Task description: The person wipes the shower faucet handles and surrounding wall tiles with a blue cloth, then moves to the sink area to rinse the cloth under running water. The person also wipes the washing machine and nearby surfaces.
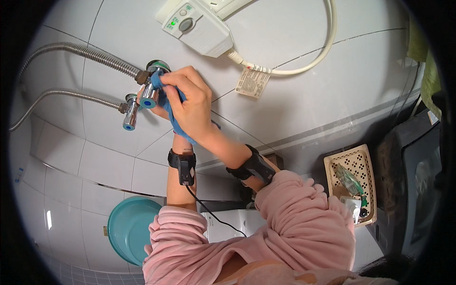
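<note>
A blue cloth (177,125) is pinched between the thumb and fingers of my right hand (194,101). One end of the cloth wraps the chrome body of the upper angle valve (149,94), which has a blue-marked knob. The rest hangs down past my left wrist. My left hand (159,111) reaches in behind this valve and is mostly hidden by the cloth and right hand; its grip cannot be made out. Just below and to the left, a second chrome angle valve (131,115) projects from the white tiled wall (117,21).
Braided metal hoses (89,53) run left from both valves. Above right, a white plug unit (199,30) with a green light trails a thick cable (313,66) bearing a printed tag (253,82). A teal basin (131,231) stands lower left, a beige perforated basket (368,167) lower right.
</note>
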`<action>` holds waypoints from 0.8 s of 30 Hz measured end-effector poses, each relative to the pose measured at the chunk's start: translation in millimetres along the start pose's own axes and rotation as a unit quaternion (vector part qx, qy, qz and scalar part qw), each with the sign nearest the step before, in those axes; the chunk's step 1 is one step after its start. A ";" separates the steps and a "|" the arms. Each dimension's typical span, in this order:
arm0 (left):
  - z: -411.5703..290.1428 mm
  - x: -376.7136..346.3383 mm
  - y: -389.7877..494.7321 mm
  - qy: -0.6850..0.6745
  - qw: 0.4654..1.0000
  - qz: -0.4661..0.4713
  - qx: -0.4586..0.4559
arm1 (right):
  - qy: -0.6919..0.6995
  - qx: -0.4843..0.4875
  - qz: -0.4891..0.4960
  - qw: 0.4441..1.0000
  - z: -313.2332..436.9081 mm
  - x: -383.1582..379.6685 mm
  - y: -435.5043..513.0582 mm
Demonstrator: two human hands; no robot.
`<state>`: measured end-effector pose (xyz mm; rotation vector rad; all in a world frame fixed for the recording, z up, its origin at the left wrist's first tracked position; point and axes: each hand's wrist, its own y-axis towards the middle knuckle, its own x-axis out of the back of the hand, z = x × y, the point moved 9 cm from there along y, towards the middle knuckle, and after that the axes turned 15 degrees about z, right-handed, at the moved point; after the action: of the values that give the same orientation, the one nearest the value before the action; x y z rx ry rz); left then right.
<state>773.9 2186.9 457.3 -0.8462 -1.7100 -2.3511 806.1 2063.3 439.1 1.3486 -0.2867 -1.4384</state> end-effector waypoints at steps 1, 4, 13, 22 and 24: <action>0.7 -2.7 2.8 -0.003 1.000 -0.004 0.000 | -0.042 0.020 0.006 0.999 4.6 -1.6 5.7; -0.8 -2.3 -1.7 -0.007 1.000 0.000 0.001 | -0.138 0.037 0.001 0.990 12.8 -5.2 11.4; -8.8 10.8 -9.0 -0.028 1.000 0.003 0.008 | -0.182 -0.004 0.023 0.983 21.8 -11.5 -15.5; -1.0 18.5 -8.6 -0.026 1.000 -0.008 0.016 | 0.068 -0.197 0.040 0.977 -19.0 -16.6 -21.0; -1.3 20.7 -17.0 -0.035 0.999 -0.010 0.019 | 0.146 -0.276 0.122 0.942 -28.5 -35.1 -31.1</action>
<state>749.2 2196.5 452.9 -0.9198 -1.7918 -2.3203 804.9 2116.5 425.7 0.9988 0.1386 -0.9897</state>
